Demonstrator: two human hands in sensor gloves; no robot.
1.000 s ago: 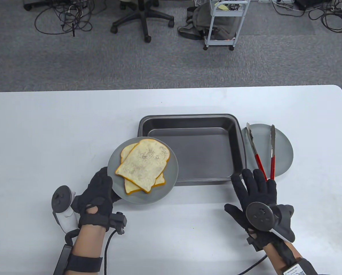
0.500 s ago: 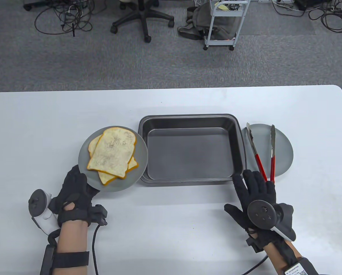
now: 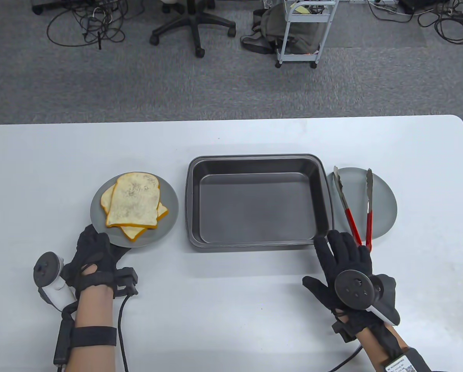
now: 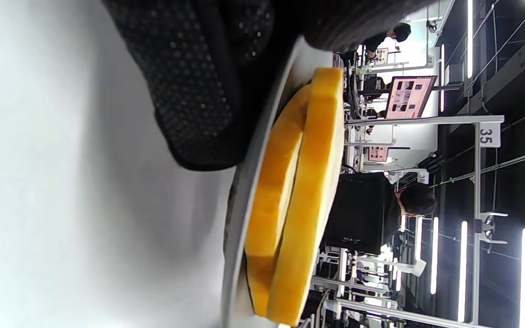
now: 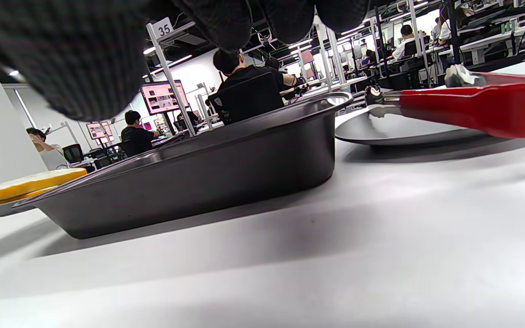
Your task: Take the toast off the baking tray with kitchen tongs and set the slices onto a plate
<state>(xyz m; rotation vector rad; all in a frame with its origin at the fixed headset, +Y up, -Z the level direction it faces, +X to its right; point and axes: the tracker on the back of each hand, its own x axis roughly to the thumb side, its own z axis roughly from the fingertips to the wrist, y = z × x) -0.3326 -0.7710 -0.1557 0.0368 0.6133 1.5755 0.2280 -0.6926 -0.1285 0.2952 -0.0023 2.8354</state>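
Toast [image 3: 132, 201]: two slices stacked, offset, on the grey plate [image 3: 169, 217] left of the baking tray [image 3: 258, 244]. Tray looks empty from the table view, so I judge the transfer done.

My left hand [image 3: 95, 252] holds the plate at its near rim. The left wrist view shows gloved fingers [image 4: 198, 91] under and against the rim; can't tell whether the thumb clamps on top. Can't tell either if the plate is fully down on the table [image 3: 235, 310] or a hair off it.

My right hand [image 3: 345, 263] lies flat on the table, fingers straight and slightly spread, holding nothing. Fingertips sit just beside the red handle end of the tongs [image 3: 353, 209]; can't tell if they touch. The tongs lie with their arms apart, tips on a second grey plate [image 3: 386, 201] right of the tray.

Handling, my read:
- Slices look light, stiff-ish, uniform crust edge, possibly prop foam. Low crush risk, but they'd slide on a smooth plate if tilted.
- Top slice overhangs the lower one, so I'd keep the plate level and avoid jerks.
- If a slice needs re-gripping: tongs across a flat face near a crust edge, moderate squeeze.
- Plate: smooth and shallow, likely slippery in a glove. The rim hold is fine for sliding; lifting needs support underneath.
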